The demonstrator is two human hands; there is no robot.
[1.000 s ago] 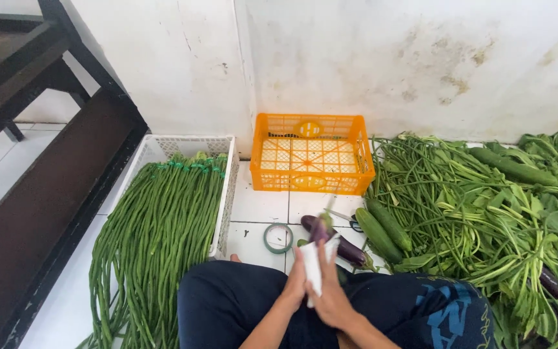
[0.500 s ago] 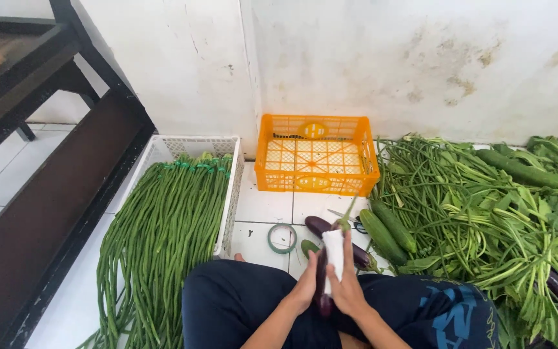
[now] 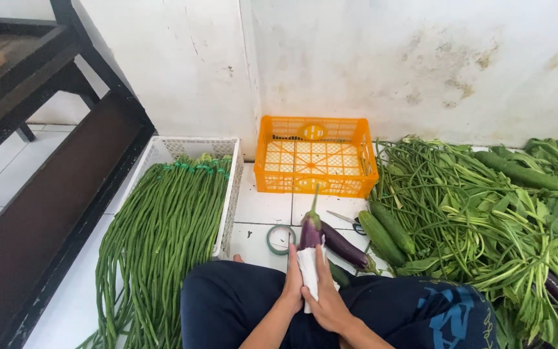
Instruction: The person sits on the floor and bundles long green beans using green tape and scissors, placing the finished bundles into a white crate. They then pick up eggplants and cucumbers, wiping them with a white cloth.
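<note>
Eggplant point(image 3: 310, 231) half-hidden by white wrap point(image 3: 308, 271)

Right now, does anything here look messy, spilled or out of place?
Mostly the long beans: their bundle overflows the white crate, trailing onto the tiled floor. The leafy greens lie heaped loose on the floor, while the orange crate stands empty. Scissors sit among the vegetables.

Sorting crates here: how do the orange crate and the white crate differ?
The orange crate holds nothing and stands against the wall; the white crate is packed with long beans that spill over its near end. The orange crate is shorter and squarer, the white crate longer. Both are open-topped lattice plastic crates on the tiled floor.
</note>
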